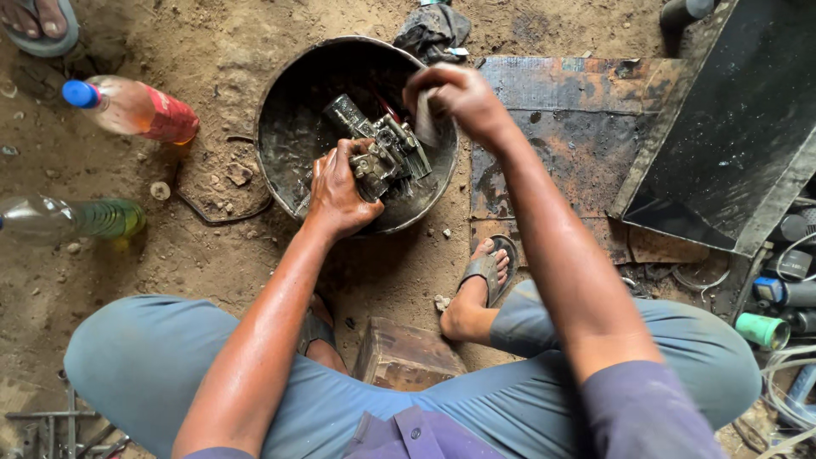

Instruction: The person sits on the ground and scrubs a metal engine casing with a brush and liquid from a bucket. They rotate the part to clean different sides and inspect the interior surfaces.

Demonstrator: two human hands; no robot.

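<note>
Metal part [382, 153], wet and oily, judged heavy, rigid and slippery: left hand [338, 189] clenched round its near end over the basin [280, 110], best held by that blocky body; right hand [455, 98], just beyond, pinched a small brush [425, 119] against it.

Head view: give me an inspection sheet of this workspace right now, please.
Surface: bare dirt floor; rusty metal sheet at right.
Job's things: greasy metal part held over round basin.
Clutter: two bottles, rag, wooden block, dark tray, pipes.
Grips: left hand clasps the part; right hand holds a small brush on it.
Cables: white tubing at right edge.
Surroundings: another person's sandalled foot top left.
</note>
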